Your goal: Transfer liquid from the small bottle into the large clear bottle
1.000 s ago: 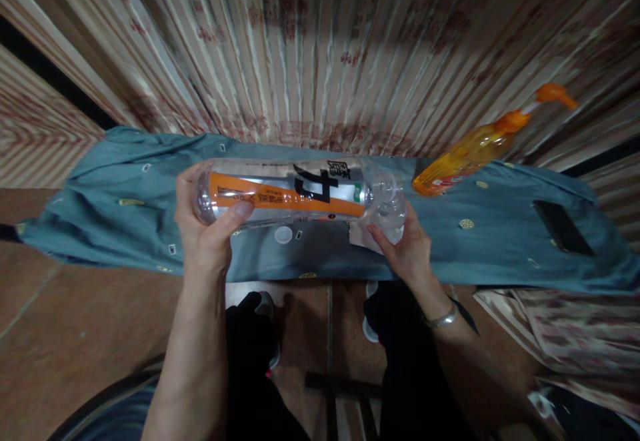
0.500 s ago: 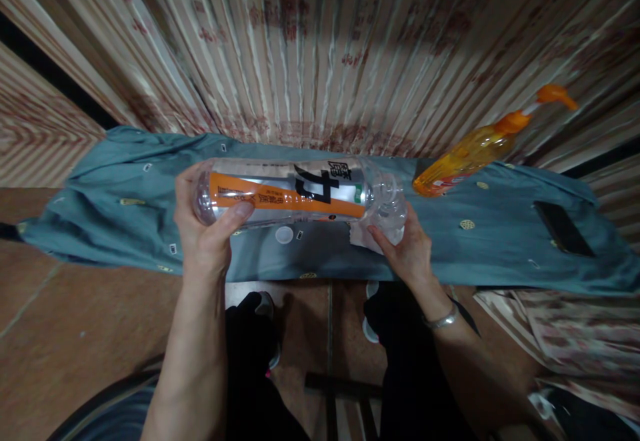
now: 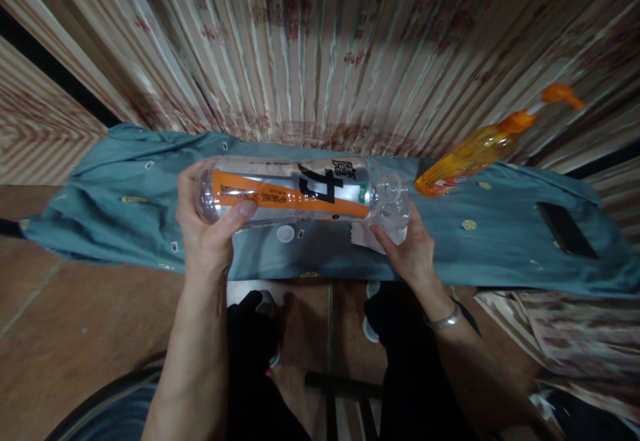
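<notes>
A clear plastic bottle (image 3: 290, 191) with an orange and silver label is held sideways above the teal cloth. My left hand (image 3: 207, 221) wraps round its base end, thumb on the label. At the bottle's neck, my right hand (image 3: 413, 247) grips a clear plastic cup (image 3: 393, 219), whose opening faces the bottle's mouth; whether the two touch is hard to tell. Beneath them on the cloth lie a small white cap (image 3: 285, 233) and a whitish paper piece (image 3: 370, 237), partly behind my right hand.
An orange pump bottle (image 3: 465, 161) stands at the back right of the teal cloth (image 3: 125, 227). A black phone (image 3: 566, 229) lies at the right. Pleated patterned curtain (image 3: 320, 54) hangs behind. My legs and a dark stool are below the front edge.
The whole view has shifted very slightly. Both hands keep the same grips on the bottle and cup, with no clear movement between them.
</notes>
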Demonstrator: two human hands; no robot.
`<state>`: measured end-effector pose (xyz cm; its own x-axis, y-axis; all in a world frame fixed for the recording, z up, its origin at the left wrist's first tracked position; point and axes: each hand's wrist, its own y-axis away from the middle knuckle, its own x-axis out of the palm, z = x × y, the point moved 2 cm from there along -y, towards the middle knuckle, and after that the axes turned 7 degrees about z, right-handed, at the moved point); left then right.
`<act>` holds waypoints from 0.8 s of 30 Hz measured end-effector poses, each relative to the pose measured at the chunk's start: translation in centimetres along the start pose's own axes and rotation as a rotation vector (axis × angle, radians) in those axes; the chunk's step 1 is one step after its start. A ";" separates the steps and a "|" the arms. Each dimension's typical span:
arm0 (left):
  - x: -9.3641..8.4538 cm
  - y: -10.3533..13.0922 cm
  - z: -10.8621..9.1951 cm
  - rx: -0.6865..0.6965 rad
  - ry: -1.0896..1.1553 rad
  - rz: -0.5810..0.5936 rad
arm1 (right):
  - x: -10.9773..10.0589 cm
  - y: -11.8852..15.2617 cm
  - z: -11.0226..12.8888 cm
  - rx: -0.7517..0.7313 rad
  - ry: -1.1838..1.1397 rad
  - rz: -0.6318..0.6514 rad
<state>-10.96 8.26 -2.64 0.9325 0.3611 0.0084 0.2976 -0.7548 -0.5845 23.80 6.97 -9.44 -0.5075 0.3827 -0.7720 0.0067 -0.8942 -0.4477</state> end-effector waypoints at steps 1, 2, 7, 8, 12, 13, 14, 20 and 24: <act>0.0 0.0 0.0 -0.002 0.004 0.003 | 0.0 0.0 0.0 -0.002 -0.001 0.000; 0.0 0.0 0.0 -0.002 0.007 0.003 | -0.1 0.0 0.0 -0.004 -0.003 -0.004; 0.1 0.0 -0.2 0.002 0.021 -0.013 | -0.1 -0.1 -0.1 -0.005 0.001 -0.016; 0.1 -0.1 -0.2 -0.002 0.030 -0.014 | -0.1 -0.1 -0.1 -0.004 0.005 -0.015; 0.1 -0.1 -0.4 -0.007 0.038 -0.009 | -0.1 -0.2 -0.2 -0.005 0.011 -0.016; 0.1 0.0 -0.5 -0.001 0.034 -0.003 | -0.1 -0.2 -0.2 -0.009 0.011 -0.017; 0.1 0.0 -0.5 0.007 0.034 0.003 | -0.1 -0.2 -0.2 -0.015 0.010 -0.017; 0.2 -0.1 -0.6 0.024 0.071 -0.008 | 0.1 -0.1 -0.4 -0.015 0.005 -0.011; 0.2 -0.1 -0.7 0.010 0.074 -0.011 | 0.1 -0.1 -0.5 -0.010 0.006 -0.008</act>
<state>-10.65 8.06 -2.01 0.9418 0.3279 0.0744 0.3063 -0.7455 -0.5919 24.19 7.23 -9.75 -0.5028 0.3915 -0.7707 0.0110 -0.8886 -0.4586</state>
